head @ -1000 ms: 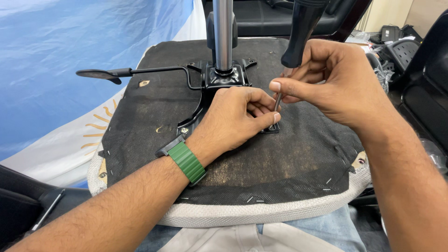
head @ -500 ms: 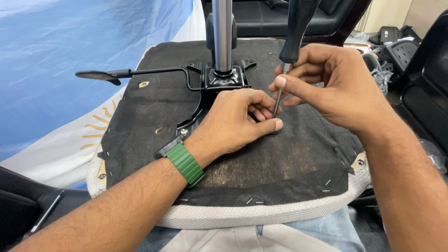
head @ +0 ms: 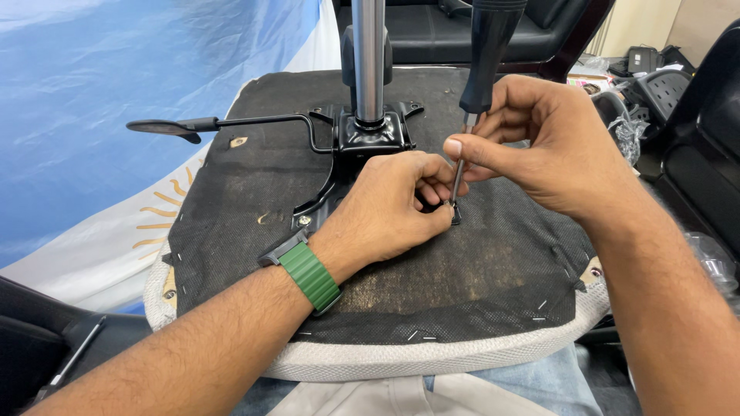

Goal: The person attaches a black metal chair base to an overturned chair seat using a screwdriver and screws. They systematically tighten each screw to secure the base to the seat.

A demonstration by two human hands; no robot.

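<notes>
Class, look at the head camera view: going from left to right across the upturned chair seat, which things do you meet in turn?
Black lever paddle → green watch strap → chrome gas-lift column → left hand → screwdriver → right hand.

Blue-white flag cloth (head: 116, 115) at left; black chair parts (head: 694, 115) at right.

You see a black mesh-covered seat underside (head: 478, 285) edged in pale grey, a glossy black bracket (head: 373, 139) with a silver column (head: 368, 54), a black-handled screwdriver (head: 486, 54), a green watch strap (head: 310, 276), and a blue-and-white cloth (head: 116, 92) with a yellow sun pattern.
</notes>
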